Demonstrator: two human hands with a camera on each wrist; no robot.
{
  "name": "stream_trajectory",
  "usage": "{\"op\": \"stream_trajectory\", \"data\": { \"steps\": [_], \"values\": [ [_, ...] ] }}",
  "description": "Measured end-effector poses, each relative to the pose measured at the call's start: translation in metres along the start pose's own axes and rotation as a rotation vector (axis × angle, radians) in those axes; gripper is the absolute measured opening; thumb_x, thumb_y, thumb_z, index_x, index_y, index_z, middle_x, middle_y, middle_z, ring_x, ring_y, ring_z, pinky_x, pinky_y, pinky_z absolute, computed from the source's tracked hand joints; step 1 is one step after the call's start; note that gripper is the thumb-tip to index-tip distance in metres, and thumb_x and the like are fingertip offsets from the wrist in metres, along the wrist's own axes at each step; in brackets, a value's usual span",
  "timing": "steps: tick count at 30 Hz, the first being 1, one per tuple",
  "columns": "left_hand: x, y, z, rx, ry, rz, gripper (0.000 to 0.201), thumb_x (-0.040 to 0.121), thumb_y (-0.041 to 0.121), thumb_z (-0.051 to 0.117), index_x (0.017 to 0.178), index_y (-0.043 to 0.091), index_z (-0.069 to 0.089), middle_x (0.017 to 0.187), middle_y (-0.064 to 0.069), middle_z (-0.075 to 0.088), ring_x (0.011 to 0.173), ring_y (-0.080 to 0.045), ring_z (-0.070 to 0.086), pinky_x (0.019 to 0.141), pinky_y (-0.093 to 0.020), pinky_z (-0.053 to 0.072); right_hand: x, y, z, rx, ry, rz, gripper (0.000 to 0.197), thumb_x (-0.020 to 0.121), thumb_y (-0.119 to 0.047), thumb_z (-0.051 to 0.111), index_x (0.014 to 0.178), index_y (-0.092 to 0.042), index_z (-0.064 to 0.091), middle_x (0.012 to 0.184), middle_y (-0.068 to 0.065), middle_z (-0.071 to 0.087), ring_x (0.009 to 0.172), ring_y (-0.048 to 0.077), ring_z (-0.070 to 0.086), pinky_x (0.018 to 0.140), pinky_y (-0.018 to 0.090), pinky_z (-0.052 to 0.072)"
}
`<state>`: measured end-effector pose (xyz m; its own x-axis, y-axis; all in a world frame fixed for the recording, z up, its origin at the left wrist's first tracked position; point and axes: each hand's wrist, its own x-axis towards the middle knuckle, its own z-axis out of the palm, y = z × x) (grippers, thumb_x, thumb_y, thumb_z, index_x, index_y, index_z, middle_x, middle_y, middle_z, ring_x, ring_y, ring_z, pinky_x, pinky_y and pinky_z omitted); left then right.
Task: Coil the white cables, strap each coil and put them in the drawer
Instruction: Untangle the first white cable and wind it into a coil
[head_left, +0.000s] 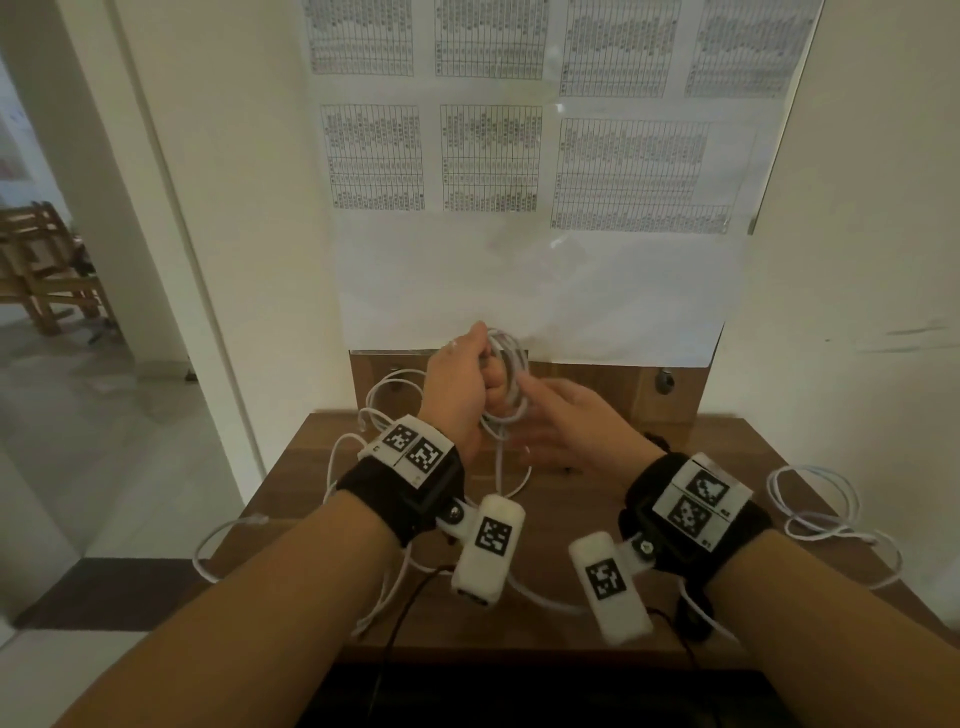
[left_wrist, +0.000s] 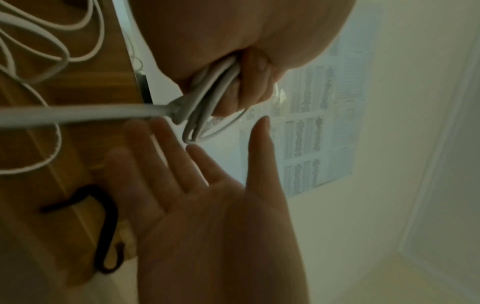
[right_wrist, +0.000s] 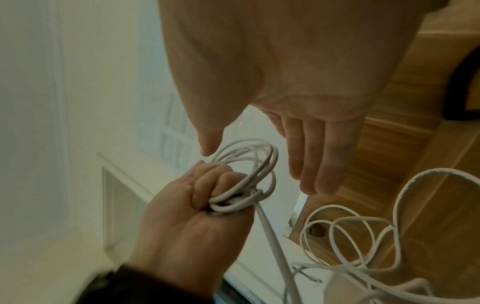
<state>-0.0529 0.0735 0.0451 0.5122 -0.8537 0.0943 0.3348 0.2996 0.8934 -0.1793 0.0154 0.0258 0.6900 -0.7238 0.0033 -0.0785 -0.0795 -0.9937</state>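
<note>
surface: the wooden surface (head_left: 311, 467) against the wall carries most of the work not yet done; no drawer can be made out in any view, so nothing looks put away.
loose cables: white cable lies in untidy loops on the left of the surface (head_left: 374, 410) and another tangle sits at the right edge (head_left: 810, 499), partly hanging over it; how many separate cables these make i cannot tell. none of it is coiled or strapped.
left hand: the left hand (head_left: 457, 379) is raised above the far part of the surface, fingers curled tight round a small bundle of loops.
right hand: the right hand (head_left: 566, 415) is spread, fingers straight, just beside the bundle and holding nothing; in the right wrist view its fingertips (right_wrist: 311, 185) hover near the loops without clearly touching them.
coil: the coil (head_left: 506, 374) has several turns gathered in the left fist (right_wrist: 244, 185), but a straight length of the same cable runs down from it to the surface (right_wrist: 272, 236), so this first coil looks unfinished.
strap: a dark looped strip, probably a strap (left_wrist: 106, 232), lies on the surface near the right hand, unused.
progress: early, by my reading. one coil partly wound; left to do are finishing it, strapping it, coiling and strapping the rest, and putting everything in the drawer.
</note>
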Motion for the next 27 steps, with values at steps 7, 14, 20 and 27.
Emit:
{"op": "stream_trajectory", "data": {
  "steps": [7, 14, 20, 27],
  "values": [
    [0.028, 0.012, -0.02, 0.131, 0.187, 0.204, 0.038, 0.108, 0.03, 0.04, 0.072, 0.018, 0.04, 0.047, 0.008, 0.041, 0.037, -0.008, 0.034, 0.04, -0.022, 0.033, -0.036, -0.001, -0.005, -0.618, -0.386, -0.04, 0.042, 0.095, -0.056, 0.051, 0.113, -0.024, 0.071, 0.075, -0.003, 0.072, 0.071, 0.011, 0.07, 0.082, 0.032, 0.058],
    [0.022, 0.006, -0.027, 0.556, 0.075, 0.246, 0.034, 0.107, 0.035, 0.041, 0.085, 0.012, 0.053, 0.061, 0.001, 0.063, 0.042, -0.009, 0.045, 0.047, -0.023, 0.039, -0.034, -0.033, -0.036, -0.654, -0.512, -0.081, 0.015, 0.09, -0.019, 0.072, 0.105, -0.016, 0.076, 0.063, -0.006, 0.068, 0.057, 0.009, 0.061, 0.072, 0.031, 0.056],
    [0.004, -0.01, -0.028, 0.716, -0.278, 0.125, 0.046, 0.106, 0.041, 0.043, 0.087, 0.005, 0.063, 0.062, -0.004, 0.065, 0.047, -0.015, 0.054, 0.05, -0.027, 0.044, -0.018, -0.046, -0.035, -0.478, -0.046, -0.425, 0.006, 0.091, -0.021, 0.072, 0.094, -0.019, 0.076, 0.082, -0.003, 0.075, 0.061, -0.001, 0.061, 0.064, 0.02, 0.051],
    [-0.019, -0.007, -0.002, 0.004, -0.325, -0.234, 0.047, 0.105, 0.045, 0.039, 0.078, 0.014, 0.061, 0.052, 0.001, 0.051, 0.04, -0.011, 0.043, 0.043, -0.022, 0.039, 0.013, -0.016, -0.036, -0.352, 0.359, -0.403, 0.023, 0.087, -0.036, 0.075, 0.085, -0.013, 0.072, 0.085, 0.006, 0.072, 0.075, 0.014, 0.068, 0.072, 0.033, 0.059]
  ]
}}
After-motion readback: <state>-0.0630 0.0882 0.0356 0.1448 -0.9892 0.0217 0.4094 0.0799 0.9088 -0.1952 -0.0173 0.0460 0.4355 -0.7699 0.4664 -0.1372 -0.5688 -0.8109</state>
